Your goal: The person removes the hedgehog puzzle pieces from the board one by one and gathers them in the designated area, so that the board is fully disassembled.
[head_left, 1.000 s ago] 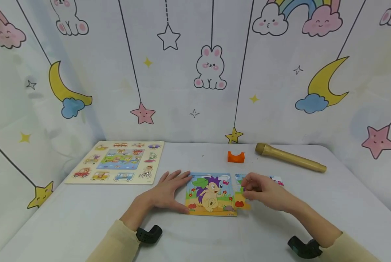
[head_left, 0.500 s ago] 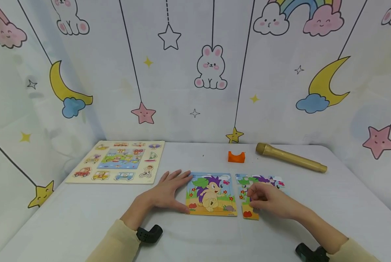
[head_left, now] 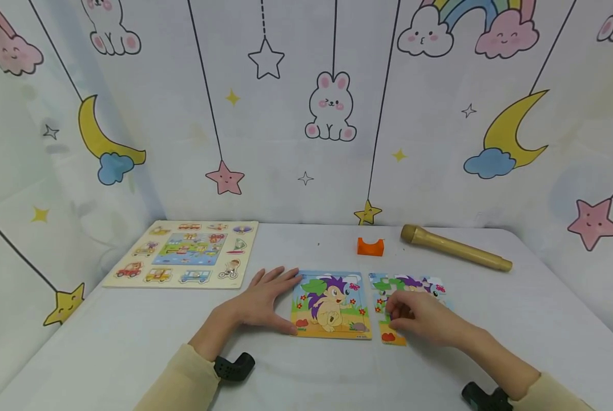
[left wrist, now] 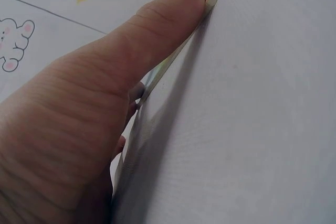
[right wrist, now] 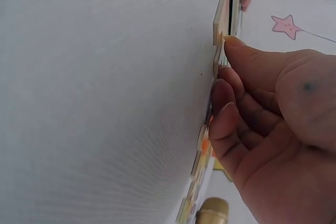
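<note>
My left hand (head_left: 265,299) lies spread beside a square hedgehog picture board (head_left: 332,305), fingertips at its upper left corner and thumb at its lower left edge. The left wrist view shows the thumb (left wrist: 168,17) against the board's edge. Right of the board, my right hand (head_left: 424,317) pinches a jigsaw puzzle piece (head_left: 392,334) with a red and orange print, low over the table. In the right wrist view its thumb touches the piece's edge and the other fingers are curled. Several more puzzle pieces (head_left: 383,282) lie just beyond, partly hidden by the hand.
A cream vehicle puzzle board (head_left: 116,274) lies at the back left. An orange curved block (head_left: 370,247) and a gold microphone-shaped stick (head_left: 455,248) lie at the back right. A printed curtain (head_left: 286,125) stands behind the white table (head_left: 286,377).
My right hand has moved slightly right and toward me with the puzzle piece, from the board's edge to below the other pieces. The left hand has stayed in place.
</note>
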`<state>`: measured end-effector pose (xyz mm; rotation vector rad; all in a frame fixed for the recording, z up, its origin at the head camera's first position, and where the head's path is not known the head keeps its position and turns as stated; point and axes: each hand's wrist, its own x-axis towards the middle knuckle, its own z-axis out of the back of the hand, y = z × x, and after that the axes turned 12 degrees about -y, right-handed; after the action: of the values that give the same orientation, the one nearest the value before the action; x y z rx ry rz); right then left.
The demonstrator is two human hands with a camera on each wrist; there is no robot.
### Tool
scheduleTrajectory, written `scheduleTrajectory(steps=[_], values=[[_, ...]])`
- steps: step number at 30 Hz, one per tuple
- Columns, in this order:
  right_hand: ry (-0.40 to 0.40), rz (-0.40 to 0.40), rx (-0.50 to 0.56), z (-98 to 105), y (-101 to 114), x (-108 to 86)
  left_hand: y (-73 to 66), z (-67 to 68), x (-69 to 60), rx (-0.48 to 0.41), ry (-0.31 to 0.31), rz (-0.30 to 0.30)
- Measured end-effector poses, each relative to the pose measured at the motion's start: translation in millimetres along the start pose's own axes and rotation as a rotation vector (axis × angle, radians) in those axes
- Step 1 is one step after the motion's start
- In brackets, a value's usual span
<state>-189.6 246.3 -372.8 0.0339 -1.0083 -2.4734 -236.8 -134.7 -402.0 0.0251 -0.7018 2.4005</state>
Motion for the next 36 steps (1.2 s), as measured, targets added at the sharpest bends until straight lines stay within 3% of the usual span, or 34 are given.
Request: scheduleTrajectory(steps=[8,15,27,36], values=[[-0.033,0.020,-0.025,1,7,4.3,0.6,-0.8,-0.2,0.003,-0.010,-0.008],[-0.069,0.057,-0.017,-4,30,19.9,0.6,-0.6,-0.4,-0.004,-0.005,-0.002],[-0.017,0.081,0.072,-33,61,48.1,1.5,-0.9,-0.3,-0.002,-0.004,0.000],[0.067,-0.005,0.128,-49,58,54.0,2.1,0.2,-0.6,-0.009,-0.005,-0.006]])
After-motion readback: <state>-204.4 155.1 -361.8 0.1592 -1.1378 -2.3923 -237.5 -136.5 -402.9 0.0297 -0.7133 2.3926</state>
